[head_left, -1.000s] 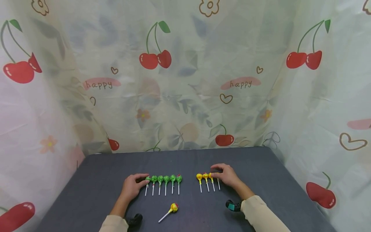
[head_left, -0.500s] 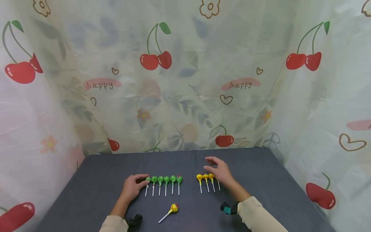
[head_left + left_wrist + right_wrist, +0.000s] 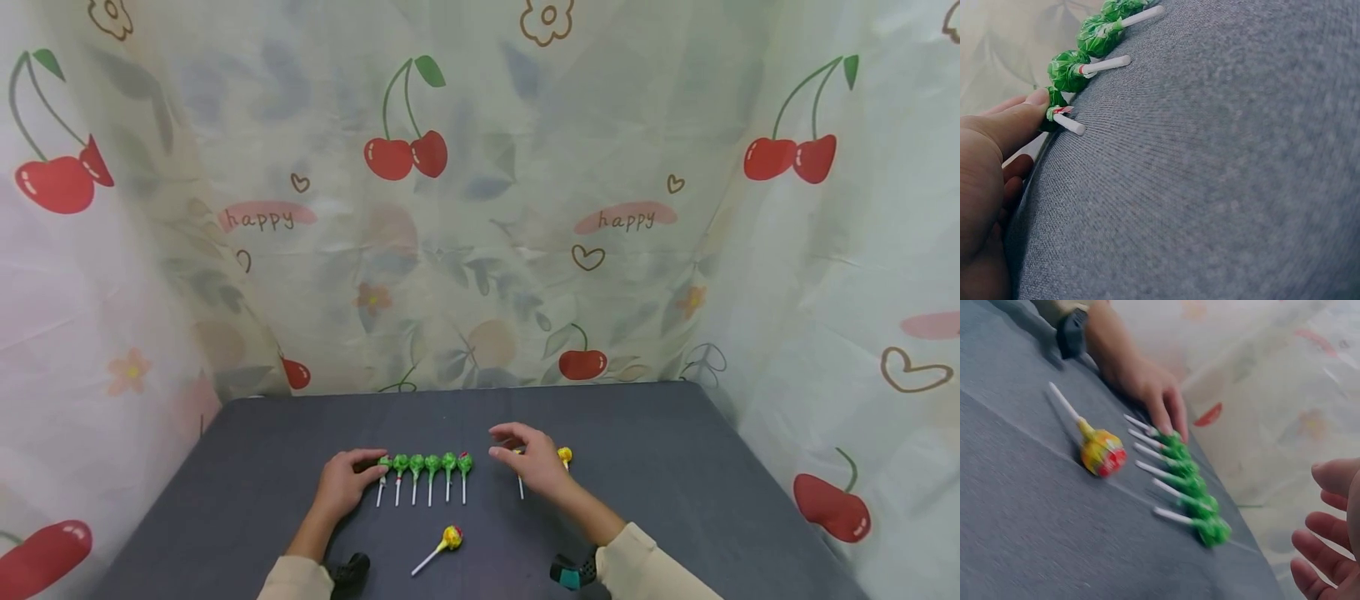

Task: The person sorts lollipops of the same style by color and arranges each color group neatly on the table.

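My left hand [image 3: 341,483] pinches the leftmost green lollipop [image 3: 1055,99] at its wrapped head, thumb on the near side. That one ends a row of several green lollipops [image 3: 432,464] lying side by side, white sticks toward me. Over the yellow lollipops [image 3: 565,455] on the right hovers my right hand [image 3: 531,460], fingers loosely bent and apart, holding nothing. It hides most of that yellow row from the head view. A single yellow-and-red lollipop [image 3: 452,537] lies at a slant nearer to me, between the two arms.
A dark grey cloth covers the table [image 3: 300,425]. Behind it and at both sides hangs a pale curtain [image 3: 480,275] printed with cherries. Dark bands [image 3: 576,571] sit at both wrists.
My right hand has lifted off the right end of the yellow row and moved left across it, toward the green row. The left hand stays in place on its lollipop.
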`<state>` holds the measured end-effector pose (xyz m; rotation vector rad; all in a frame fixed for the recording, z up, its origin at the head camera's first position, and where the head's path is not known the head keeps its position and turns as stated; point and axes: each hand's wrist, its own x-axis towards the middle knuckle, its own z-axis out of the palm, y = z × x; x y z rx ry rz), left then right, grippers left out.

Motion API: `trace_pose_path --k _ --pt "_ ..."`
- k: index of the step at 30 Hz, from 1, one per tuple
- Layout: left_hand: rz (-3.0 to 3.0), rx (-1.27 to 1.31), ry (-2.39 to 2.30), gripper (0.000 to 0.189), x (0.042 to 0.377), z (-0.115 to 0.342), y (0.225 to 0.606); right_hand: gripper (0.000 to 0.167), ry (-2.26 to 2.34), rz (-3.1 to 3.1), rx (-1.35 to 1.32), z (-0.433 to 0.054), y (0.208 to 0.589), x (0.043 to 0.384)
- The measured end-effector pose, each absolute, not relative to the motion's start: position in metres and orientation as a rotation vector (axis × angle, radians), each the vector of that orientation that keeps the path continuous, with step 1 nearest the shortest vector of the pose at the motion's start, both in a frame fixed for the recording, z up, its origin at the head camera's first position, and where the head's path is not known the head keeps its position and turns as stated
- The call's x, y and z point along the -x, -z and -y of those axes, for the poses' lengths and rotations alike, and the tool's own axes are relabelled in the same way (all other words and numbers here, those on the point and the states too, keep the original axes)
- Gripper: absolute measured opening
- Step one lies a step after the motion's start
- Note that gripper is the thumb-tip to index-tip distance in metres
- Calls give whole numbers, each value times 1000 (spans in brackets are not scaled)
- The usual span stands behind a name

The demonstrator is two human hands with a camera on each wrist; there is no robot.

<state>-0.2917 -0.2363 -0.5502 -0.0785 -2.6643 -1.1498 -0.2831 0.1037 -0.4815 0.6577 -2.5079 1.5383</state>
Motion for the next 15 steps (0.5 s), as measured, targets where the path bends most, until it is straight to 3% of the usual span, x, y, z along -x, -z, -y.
trace_pose_path --k 15 --pt "2672 72 1144 27 291 235 549 27 -1676 2542 -894 -73 503 263"
